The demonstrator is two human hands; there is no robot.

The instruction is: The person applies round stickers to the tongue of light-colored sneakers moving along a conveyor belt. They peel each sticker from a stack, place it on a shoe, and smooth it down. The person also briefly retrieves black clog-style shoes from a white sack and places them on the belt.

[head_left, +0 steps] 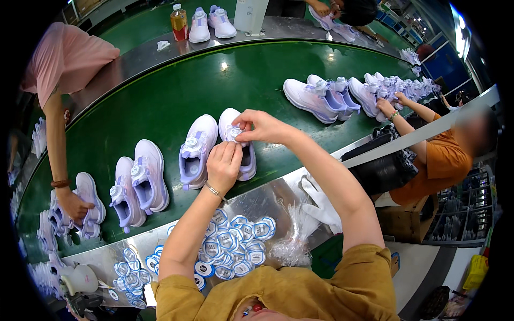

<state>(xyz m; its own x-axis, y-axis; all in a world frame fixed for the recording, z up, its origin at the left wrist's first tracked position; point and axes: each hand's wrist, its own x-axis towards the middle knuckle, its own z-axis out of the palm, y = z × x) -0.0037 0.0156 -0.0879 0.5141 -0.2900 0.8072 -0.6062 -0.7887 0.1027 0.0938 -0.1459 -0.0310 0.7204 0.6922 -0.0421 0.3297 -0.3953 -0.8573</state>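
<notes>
A white and lilac sneaker stands on the green belt in front of me, with a round dial on its tongue. My left hand is closed at its collar and tongue, fingers pressed together. Over the dial, my right hand holds thumb and forefinger in a pinch; what is between them is too small to make out. Its matching sneaker sits just left, touching nothing of mine. Below my left wrist, round blue-and-white tags lie heaped on the metal ledge.
Clear plastic strands and white gloves lie on the ledge. Another sneaker pair stands left, near a co-worker's hand on a shoe. At right, more sneakers line up before a co-worker in orange. A bottle stands across.
</notes>
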